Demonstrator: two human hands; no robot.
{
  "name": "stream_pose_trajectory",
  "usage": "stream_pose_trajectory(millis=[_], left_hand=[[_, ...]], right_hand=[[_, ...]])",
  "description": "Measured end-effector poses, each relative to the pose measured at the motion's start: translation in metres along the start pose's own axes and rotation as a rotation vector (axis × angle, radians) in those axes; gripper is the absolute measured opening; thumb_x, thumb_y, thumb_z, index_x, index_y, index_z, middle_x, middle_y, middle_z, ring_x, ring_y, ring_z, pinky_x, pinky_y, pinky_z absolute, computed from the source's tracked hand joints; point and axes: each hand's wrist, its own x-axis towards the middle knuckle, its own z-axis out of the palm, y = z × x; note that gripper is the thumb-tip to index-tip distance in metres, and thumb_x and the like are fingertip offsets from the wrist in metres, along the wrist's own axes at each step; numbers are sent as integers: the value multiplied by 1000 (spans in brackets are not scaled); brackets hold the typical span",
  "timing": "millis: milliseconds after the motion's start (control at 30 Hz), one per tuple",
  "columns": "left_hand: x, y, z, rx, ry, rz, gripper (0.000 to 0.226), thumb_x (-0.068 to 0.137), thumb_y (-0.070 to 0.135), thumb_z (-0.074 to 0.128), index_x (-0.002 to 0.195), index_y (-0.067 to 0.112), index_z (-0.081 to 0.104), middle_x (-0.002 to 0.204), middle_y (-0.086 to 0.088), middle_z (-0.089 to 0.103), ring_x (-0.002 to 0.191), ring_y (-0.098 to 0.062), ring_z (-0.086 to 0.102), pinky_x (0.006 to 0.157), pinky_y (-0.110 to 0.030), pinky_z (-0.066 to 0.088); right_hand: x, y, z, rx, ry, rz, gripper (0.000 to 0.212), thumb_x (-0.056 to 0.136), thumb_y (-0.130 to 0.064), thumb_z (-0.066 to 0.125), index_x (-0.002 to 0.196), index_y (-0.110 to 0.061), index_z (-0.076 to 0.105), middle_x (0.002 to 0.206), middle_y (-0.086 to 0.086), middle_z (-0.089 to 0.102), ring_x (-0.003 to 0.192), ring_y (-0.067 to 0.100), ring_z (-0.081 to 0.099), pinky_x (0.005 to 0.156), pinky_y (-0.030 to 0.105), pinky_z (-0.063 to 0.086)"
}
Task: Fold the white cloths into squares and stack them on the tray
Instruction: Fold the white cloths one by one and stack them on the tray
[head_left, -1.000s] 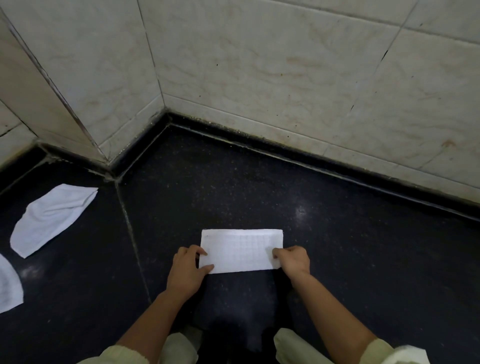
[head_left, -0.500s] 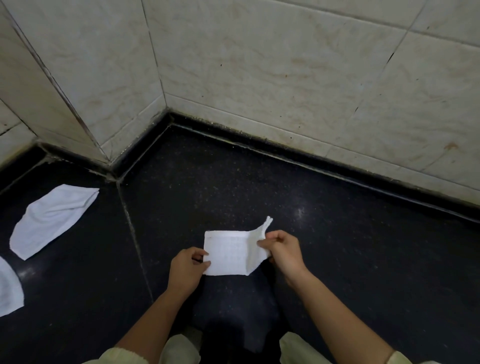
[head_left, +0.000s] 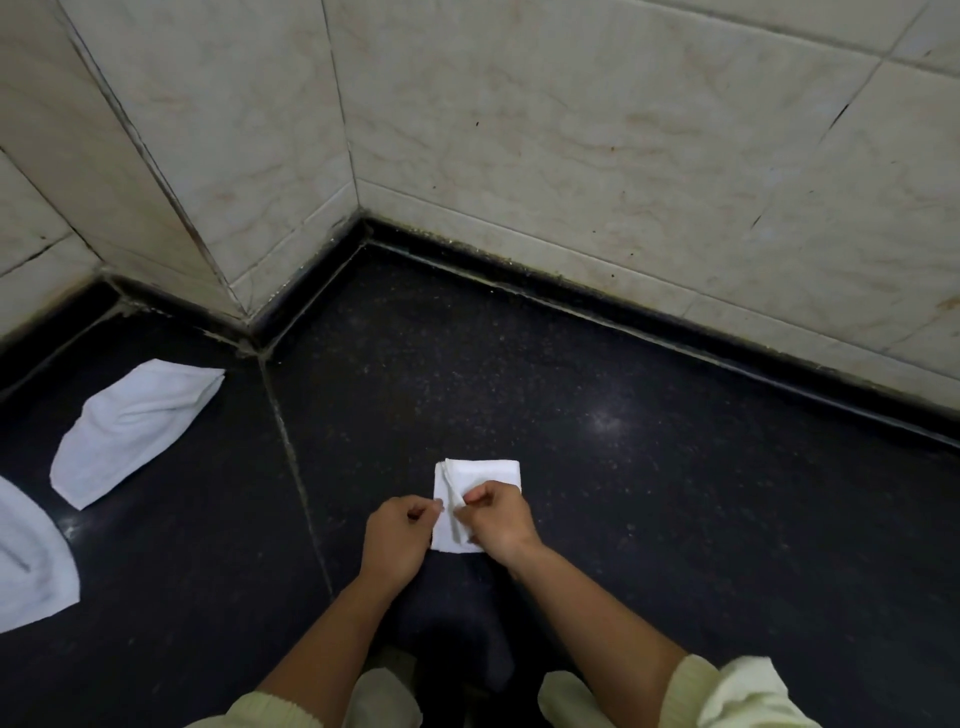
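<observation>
- So the white cloth (head_left: 483, 475) was a long rectangle a second ago. The right end has since been swung over onto the left end, and it's now roughly a square.
- It's lying on the dark floor (head_left: 675, 519), well out from the corner where the tiled walls meet and just right of the seam running across the floor.
- Right hand (head_left: 498, 519): narrow grip, fingers curled and pinching the edge it carried across. That edge is standing up a bit, not flat yet.
- Left hand (head_left: 397, 535): also a tight little grip. The fingertips look to be nipping the cloth's left edge, keeping it from sliding.
- My read is that the fold on this one is basically done. It just needs the loose edge lined up and pressed down, then it's ready to stack.
- No tray anywhere in this shot, so I can't say where it goes or how many are already stacked.
- Still to do: a rumpled second cloth (head_left: 137, 426) over by the floor's left edge, and a third cloth (head_left: 31, 561) half cut off at that same edge, nearer the person. Neither looks square.
</observation>
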Motion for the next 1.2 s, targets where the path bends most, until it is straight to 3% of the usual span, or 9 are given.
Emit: stream_pose_trajectory(millis=[67,333,400,500,700,767,900,1100,1200], left_hand=[[1,-1,-1,-43,-11,-31,31,96,28,54,79,11,74,72,-12,71,71,-28,68,73,-46,56],[4,-1,-4,-82,-33,-84,50,93,44,51,75,0,68,70,-15,69,71,-31,69,71,-49,57],[3,3,-5,-69,-37,-79,40,90,39,60,73,5,71,69,-9,70,69,-25,69,72,-46,58],[0,11,-6,-26,-24,-79,10,83,17,71,90,11,74,81,0,71,78,-16,68,79,-40,58],[2,16,-12,-31,14,-142,15,78,7,71,93,8,72,88,-8,71,83,-22,68,82,-41,57],[3,20,-14,-44,61,-187,7,80,9,66,82,6,73,80,-14,72,77,-27,70,79,-43,58],[7,21,-8,-86,33,-292,18,77,20,68,64,9,66,74,-23,70,70,-31,69,75,-50,58],[4,40,-1,-110,-87,-354,21,79,18,70,71,-1,65,72,-12,62,68,-24,59,67,-34,50],[4,48,-3,-251,-134,-467,14,79,15,70,80,1,66,73,-9,61,68,-22,57,60,-29,46]], right_hand=[[2,1,5,-29,7,6,16,85,-8,65,78,-20,58,88,0,62,85,16,61,77,30,56],[1,6,12,5,-65,19,9,85,-10,61,83,-14,69,78,-1,67,71,10,62,74,26,54],[1,7,11,24,-86,28,14,85,-8,58,85,-10,71,76,0,67,68,9,61,67,22,53],[2,5,2,93,-57,47,18,87,-4,54,80,-11,69,76,1,66,66,12,60,61,20,51],[12,13,-42,128,103,64,15,87,-4,58,78,-9,69,73,5,67,63,15,60,58,23,49],[14,20,-55,105,147,81,14,85,-4,58,78,-8,69,80,10,71,69,19,64,64,32,54],[10,32,-60,54,148,96,6,80,-7,67,76,-13,67,82,11,72,79,25,69,79,43,58],[5,31,-51,133,46,126,20,71,-15,73,89,-9,66,92,11,72,86,27,70,80,46,58],[-3,22,-58,299,22,166,16,78,-9,66,93,-2,64,92,13,70,82,25,67,67,35,57]])
